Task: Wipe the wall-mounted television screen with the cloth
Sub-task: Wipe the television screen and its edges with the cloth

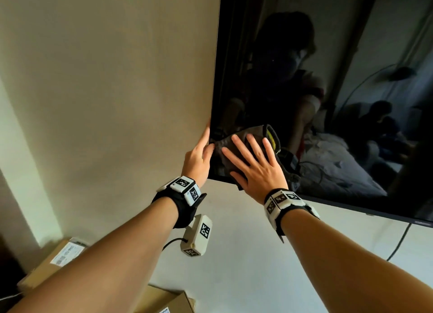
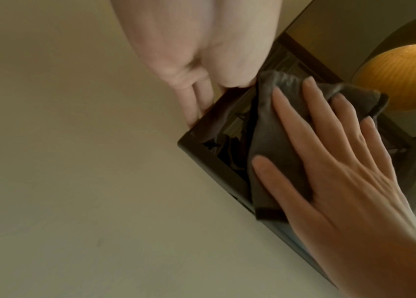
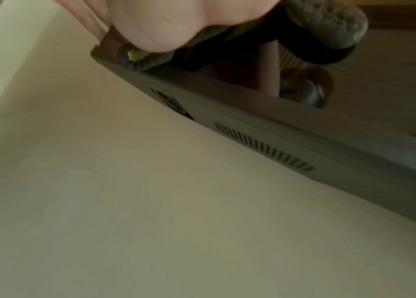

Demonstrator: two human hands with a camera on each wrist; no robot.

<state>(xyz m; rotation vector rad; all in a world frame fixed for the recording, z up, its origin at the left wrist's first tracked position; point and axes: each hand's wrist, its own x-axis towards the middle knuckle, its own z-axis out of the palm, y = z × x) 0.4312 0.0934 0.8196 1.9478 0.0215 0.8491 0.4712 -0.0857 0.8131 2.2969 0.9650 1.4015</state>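
Observation:
The black wall-mounted television [image 1: 328, 55] fills the upper right of the head view, and its dark screen reflects the room. My right hand [image 1: 255, 170] lies flat with spread fingers and presses a dark grey cloth [image 1: 255, 130] against the screen near the bottom left corner. The cloth shows a yellow inner fold. My left hand [image 1: 199, 158] holds the television's left edge, fingers behind it and thumb on the front beside the cloth. The left wrist view shows that left hand [image 2: 196, 60], the cloth [image 2: 268, 137], the right hand [image 2: 342, 171] and the television's corner [image 2: 196, 145].
A beige wall [image 1: 117, 78] surrounds the television. Cardboard boxes [image 1: 58, 261] sit low at the left, with another box [image 1: 164, 301] at the bottom. A cable [image 1: 398, 242] hangs below the television. Vent slots [image 3: 263, 147] line its underside.

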